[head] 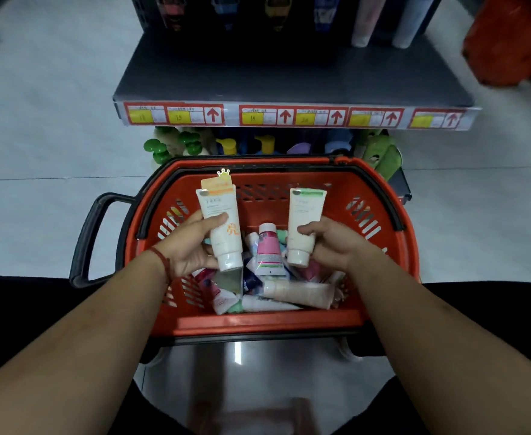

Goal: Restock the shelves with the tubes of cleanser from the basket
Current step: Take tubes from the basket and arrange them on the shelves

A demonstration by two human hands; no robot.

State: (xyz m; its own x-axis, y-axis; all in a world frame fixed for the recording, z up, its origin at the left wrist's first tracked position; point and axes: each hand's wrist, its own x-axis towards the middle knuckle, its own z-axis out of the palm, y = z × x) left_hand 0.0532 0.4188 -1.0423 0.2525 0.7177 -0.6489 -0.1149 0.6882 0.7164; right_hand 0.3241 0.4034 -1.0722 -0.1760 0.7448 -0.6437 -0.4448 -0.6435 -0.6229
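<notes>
Left grip (188, 248) curled round white orange-lettered tube (218, 202) | right grip (333, 243) curled round white green-edged tube (306, 211) | over red basket (257, 323)

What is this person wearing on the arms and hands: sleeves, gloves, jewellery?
No sleeves show: the left forearm and right forearm are bare. The left hand and right hand have no gloves, and I see no rings or watch. The only item is a thin red cord bracelet around the left wrist.
</notes>
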